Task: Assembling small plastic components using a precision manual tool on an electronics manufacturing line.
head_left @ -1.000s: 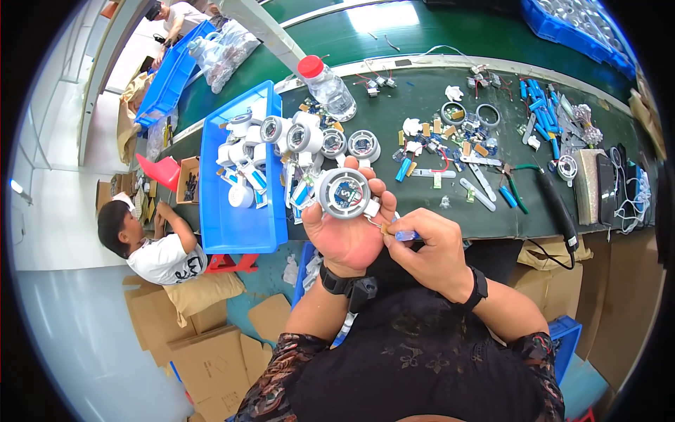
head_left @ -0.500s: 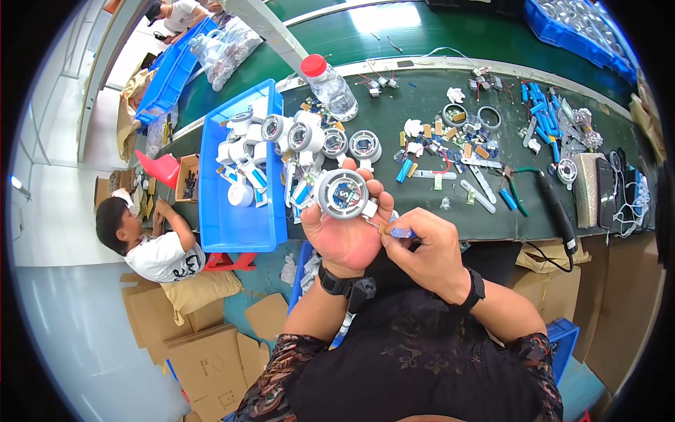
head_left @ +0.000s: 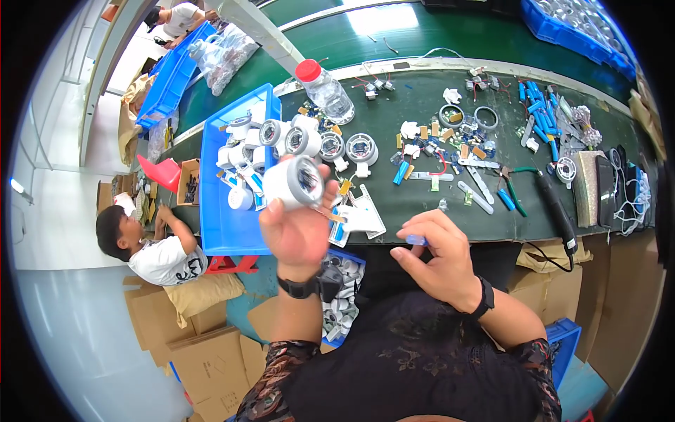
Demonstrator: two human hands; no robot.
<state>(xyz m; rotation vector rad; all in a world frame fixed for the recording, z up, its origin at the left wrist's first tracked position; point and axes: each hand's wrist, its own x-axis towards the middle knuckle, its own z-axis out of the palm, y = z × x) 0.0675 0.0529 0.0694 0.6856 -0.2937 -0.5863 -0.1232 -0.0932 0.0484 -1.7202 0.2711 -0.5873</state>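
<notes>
My left hand [head_left: 294, 243], palm up over the table's near edge, grips a round white fan-like housing [head_left: 283, 184] with a grey ring. Inside the ring, wiring and a circuit board show blurred. A small brown piece [head_left: 336, 216] hangs by that hand's fingers. My right hand [head_left: 450, 267] is apart from it on the right, fingers curled round a small translucent blue-violet piece, perhaps a tool handle [head_left: 416, 240]. More round housings with grey rings [head_left: 362, 148] stand beyond my left hand. White plastic shells [head_left: 367, 213] lie between my hands.
A blue bin [head_left: 232, 235] of white parts stands at left, beside a red-lidded jar [head_left: 327, 91]. Circuit boards, blue cells [head_left: 506, 200], pliers [head_left: 519, 197] and a black corded tool [head_left: 557, 204] lie at right. A person [head_left: 151, 243] sits at far left.
My left hand has moved left with the housing and turned it sideways. My right hand has drawn away to the right, keeping the blue-violet piece. White shells now show between them.
</notes>
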